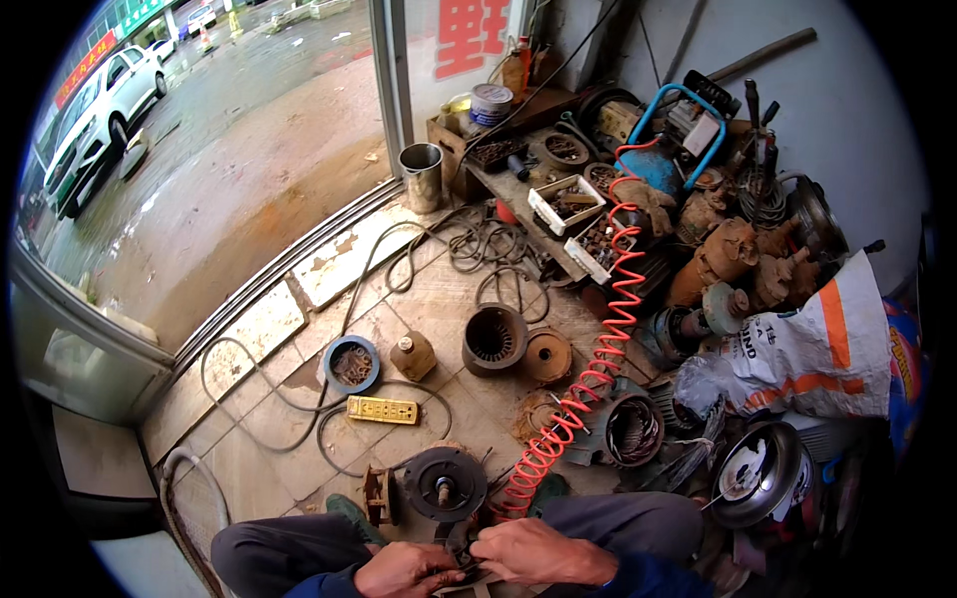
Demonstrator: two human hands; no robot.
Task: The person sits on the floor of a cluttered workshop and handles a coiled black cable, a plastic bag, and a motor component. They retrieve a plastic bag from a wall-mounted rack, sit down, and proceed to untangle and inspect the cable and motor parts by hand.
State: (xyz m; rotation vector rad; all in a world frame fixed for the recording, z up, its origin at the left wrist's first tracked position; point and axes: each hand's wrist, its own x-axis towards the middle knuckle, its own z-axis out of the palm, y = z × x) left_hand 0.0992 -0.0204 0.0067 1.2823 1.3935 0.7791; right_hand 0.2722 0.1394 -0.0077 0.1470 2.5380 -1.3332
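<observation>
Low between my knees, my left hand and my right hand meet at a dark metal part. The fingers of both hands are curled in and closed. What they pinch is too small and too hidden to name. Just beyond them stands a round black metal flange with a short shaft rising from its centre. A rusty spool-shaped metal piece stands to its left. A red coiled air hose runs down close to the flange's right side.
On the tiled floor are a yellow power strip, a blue-rimmed bowl of small parts, a square brown bottle and a motor housing. A low bench with parts trays, rusty pump parts and a white sack crowd the right.
</observation>
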